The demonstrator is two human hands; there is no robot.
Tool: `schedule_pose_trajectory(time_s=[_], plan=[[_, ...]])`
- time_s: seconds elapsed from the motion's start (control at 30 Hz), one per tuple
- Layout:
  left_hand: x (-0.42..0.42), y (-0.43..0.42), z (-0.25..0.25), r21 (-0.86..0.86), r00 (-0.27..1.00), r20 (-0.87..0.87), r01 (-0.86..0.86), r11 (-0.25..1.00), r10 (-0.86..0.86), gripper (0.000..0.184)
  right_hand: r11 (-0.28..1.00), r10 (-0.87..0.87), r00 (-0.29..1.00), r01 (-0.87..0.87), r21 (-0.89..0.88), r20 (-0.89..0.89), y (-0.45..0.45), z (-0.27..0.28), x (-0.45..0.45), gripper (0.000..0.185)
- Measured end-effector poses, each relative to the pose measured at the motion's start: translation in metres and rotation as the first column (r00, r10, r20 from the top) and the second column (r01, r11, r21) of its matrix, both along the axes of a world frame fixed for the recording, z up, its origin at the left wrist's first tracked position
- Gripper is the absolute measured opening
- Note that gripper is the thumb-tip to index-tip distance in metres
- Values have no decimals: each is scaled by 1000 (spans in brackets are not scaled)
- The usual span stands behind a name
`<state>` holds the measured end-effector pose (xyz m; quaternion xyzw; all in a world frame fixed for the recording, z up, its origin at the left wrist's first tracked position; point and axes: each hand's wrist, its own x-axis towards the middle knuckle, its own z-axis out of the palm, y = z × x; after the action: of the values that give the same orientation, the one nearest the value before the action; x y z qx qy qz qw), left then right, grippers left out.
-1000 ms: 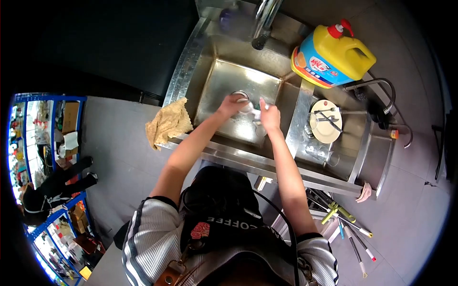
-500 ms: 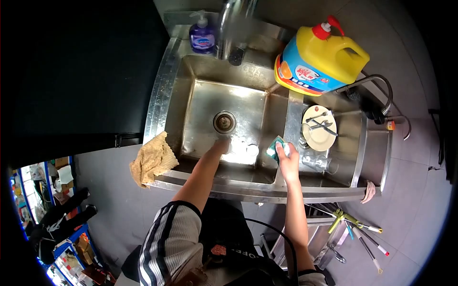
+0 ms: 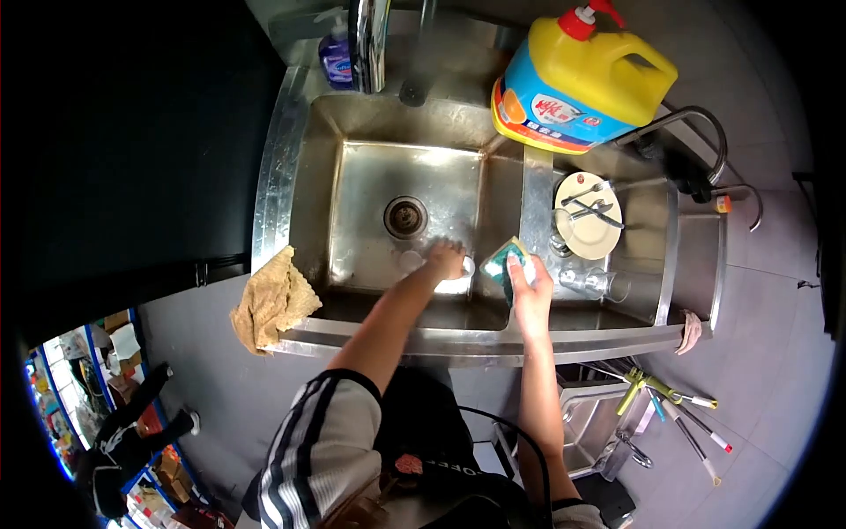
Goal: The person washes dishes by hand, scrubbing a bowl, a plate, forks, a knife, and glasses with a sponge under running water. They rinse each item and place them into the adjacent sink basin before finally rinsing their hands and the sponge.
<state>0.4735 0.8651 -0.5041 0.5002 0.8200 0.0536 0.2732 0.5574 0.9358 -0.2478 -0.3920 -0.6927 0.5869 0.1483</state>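
My right hand grips a green and yellow sponge at the right wall of the large sink basin. Low inside that basin, my left hand reaches down between two small pale round items, close to the right-hand one. Its fingers are blurred, and whether they hold anything does not show. The metal drain lies beyond it, slightly left.
A large yellow-blue jug stands behind the basins, with a purple soap bottle left of the faucet. The right basin holds a plate with cutlery and glassware. A tan cloth drapes the left corner. Another person's legs show far left.
My hands, together over the basin earlier, have parted. The sponge now shows in my right hand at the right wall. My left hand moved down, then slightly right. The camera view has shifted.
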Motion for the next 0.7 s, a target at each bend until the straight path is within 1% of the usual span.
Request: schedule_pose_trajectory(time_s=[0.03,0.07,0.13,0.17,0.2,0.27,0.3,0.33,0.37,0.4,0.43,0.53,0.57,0.6,0.63,0.67,0.7], plan=[[9,7,-15,-112,996,12,-88,990,90,51,1000,4,1000,-4,-16,10,-2,6,-2,18],[15,14,-31,-223,983,16,-173,959,181,54,999,15,999,-16,30,37,-1,5,0,19],[13,12,-23,-338,931,208,-218,915,299,51,999,24,998,-26,34,49,0,3,1,19],[11,12,-17,-360,887,280,-259,897,368,45,1000,13,999,-13,-7,33,1,6,2,19],[5,12,-19,-316,895,359,-152,937,266,37,1000,11,999,-11,-4,36,3,6,3,19],[1,12,-19,-291,945,295,-54,955,143,33,1000,7,999,-7,-5,40,7,5,6,19],[-2,13,-25,-283,980,189,-1,959,57,32,1000,-15,999,16,-23,41,7,5,6,19],[2,12,-28,-138,994,-46,-103,985,98,31,999,-17,999,18,-30,35,7,4,7,19],[-3,9,-33,-63,985,-171,16,998,-26,30,999,-19,999,20,-36,29,7,3,7,19],[-13,5,-28,-3,944,-301,144,990,-139,29,999,-20,1000,21,-42,23,6,2,7,19],[-19,2,-22,11,925,-333,198,980,-183,27,999,-16,999,17,-30,39,6,2,7,19],[-33,-3,3,115,884,-467,62,991,-1,26,1000,-6,999,7,-19,53,5,2,7,19],[-40,-4,16,212,942,-265,-152,966,206,25,999,-28,998,29,-20,51,5,1,6,18],[-46,-6,30,252,933,-68,-326,911,353,24,999,-49,998,50,-21,48,5,0,4,18],[-51,-8,40,256,868,136,-496,830,477,24,997,-69,997,70,-22,46,5,-2,3,17],[-54,-12,51,224,751,333,-650,726,570,24,996,-93,996,93,13,-11,4,-6,-1,17],[-55,-17,32,468,802,295,-595,654,519,25,992,-114,991,117,48,-69,2,-13,-8,18]])
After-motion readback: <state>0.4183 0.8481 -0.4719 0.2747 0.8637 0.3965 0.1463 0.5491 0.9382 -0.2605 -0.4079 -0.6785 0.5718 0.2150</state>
